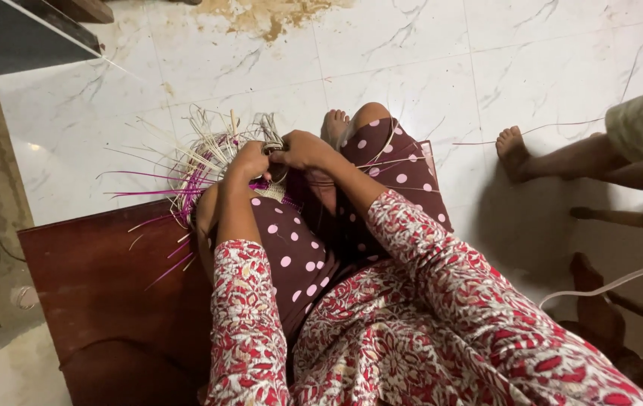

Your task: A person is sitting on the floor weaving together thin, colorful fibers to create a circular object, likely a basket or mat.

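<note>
Basketwork [212, 162] of thin, springy strips looks light and easily kinked; left hand [248, 162] and right hand [300, 149] pinch its rim with closed fingers.

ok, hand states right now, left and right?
Left hand: closed, gripping the strips of the half-woven basket.
Right hand: closed on the pale strips at the same basket's rim.
</note>
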